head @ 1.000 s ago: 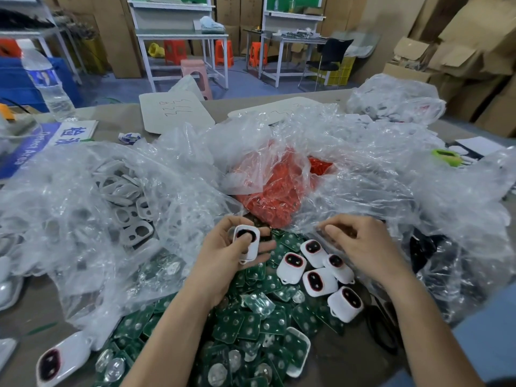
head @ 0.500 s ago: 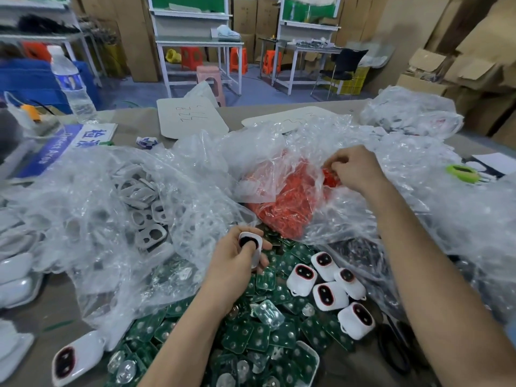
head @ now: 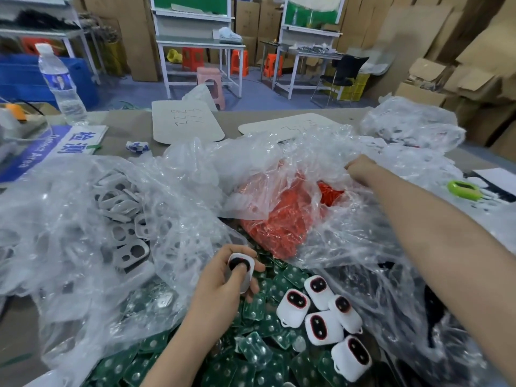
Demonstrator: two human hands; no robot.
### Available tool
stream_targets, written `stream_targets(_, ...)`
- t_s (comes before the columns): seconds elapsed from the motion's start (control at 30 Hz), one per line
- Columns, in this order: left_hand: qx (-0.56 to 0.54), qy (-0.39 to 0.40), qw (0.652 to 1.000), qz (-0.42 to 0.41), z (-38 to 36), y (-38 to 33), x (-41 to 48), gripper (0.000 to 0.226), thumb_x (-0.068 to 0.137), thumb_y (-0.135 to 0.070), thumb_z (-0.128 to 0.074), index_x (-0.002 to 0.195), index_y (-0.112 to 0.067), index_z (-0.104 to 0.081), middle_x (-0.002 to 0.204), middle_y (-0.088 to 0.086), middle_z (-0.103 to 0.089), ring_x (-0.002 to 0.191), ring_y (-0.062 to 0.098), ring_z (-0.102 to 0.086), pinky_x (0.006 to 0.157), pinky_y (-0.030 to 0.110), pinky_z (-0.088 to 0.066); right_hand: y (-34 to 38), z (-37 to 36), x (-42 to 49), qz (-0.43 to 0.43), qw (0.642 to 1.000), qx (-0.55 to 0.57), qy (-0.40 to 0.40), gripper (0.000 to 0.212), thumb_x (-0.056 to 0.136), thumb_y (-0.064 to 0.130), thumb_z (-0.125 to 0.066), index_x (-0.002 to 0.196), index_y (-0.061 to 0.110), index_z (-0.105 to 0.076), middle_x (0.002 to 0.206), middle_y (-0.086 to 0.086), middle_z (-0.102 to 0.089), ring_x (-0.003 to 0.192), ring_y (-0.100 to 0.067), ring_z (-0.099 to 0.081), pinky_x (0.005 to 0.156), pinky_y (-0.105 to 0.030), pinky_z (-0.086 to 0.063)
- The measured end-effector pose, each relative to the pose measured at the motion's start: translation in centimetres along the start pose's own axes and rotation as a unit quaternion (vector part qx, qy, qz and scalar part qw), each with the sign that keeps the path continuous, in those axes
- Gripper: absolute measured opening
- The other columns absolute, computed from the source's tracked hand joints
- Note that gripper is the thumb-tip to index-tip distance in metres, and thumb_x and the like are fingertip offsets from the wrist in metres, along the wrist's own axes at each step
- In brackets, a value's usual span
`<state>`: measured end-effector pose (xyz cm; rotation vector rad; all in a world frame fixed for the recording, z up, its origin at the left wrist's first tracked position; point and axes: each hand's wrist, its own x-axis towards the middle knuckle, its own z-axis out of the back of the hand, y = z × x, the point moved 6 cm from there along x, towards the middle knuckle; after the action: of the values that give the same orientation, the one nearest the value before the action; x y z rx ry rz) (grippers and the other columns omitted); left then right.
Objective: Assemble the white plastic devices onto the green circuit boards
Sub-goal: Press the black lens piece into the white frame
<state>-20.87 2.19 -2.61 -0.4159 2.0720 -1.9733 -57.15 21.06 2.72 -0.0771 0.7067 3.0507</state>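
The left hand is gripping a white plastic device just over the far edge of the pile of green circuit boards. Its fingers are curling round the shell from behind, and the thumb is pressing on the dark, red-rimmed window of the front face. The right hand is reaching well beyond the pile, with the forearm crossing above the pile's right side. It is resting at the far edge of a clear bag of red parts. Its fingertips are sinking into crumpled clear plastic, so I cannot tell whether it is pinching anything or lying slack. Five more white devices are lying on the right part of the pile, touching one another in a loose cluster with their windows facing up. To the left of the pile, a clear bag of grey-white frames is spreading over the tabletop, and its loose film is draping over some of the boards. Far beyond the pile, two white cards with handwritten marks are lying flat. A water bottle is standing upright at the far left, and a lime-green ring is sitting far off to the right.
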Motion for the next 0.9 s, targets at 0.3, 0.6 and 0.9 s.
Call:
stream_targets(0.3,0.005,0.001,1.0,0.008,-0.1,0.5,0.1,0.022,0.101,0.003,-0.039,0.099,-0.007,-0.058,0.084,0.004,-0.071,0.059,0.018,-0.059,0.053,0.023,-0.046,1.1,-0.7,3.4,0.085,0.975,-0.206,0.019,0.046,0.096,0.007,-0.042,0.136,0.025,-0.053,0.146,-0.008,-0.045,0.128,-0.033,-0.046,0.104,-0.038,-0.039)
stream_targets(0.6,0.017,-0.013,1.0,-0.003,0.8,0.5,0.2,0.026,0.1,0.004,-0.039,0.097,-0.01,-0.061,0.088,0.007,-0.071,0.061,0.019,-0.061,0.054,0.024,-0.049,3.6,-1.9,4.1,0.139,0.979,-0.145,-0.02,0.029,0.091,-0.008,-0.04,0.111,-0.007,-0.061,0.12,-0.026,-0.058,0.088,-0.027,-0.044,0.079,-0.034,-0.042)
stream_targets(0.9,0.025,-0.015,1.0,-0.002,0.7,0.6,0.0,0.027,0.099,0.005,-0.039,0.097,-0.01,-0.062,0.088,0.006,-0.071,0.062,0.019,-0.063,0.055,0.024,-0.05,1.4,-1.7,4.0,0.069,0.993,0.09,-0.039,0.026,0.093,0.007,-0.054,0.114,0.007,-0.068,0.12,-0.015,-0.064,0.116,-0.033,-0.056,0.094,-0.031,-0.045)
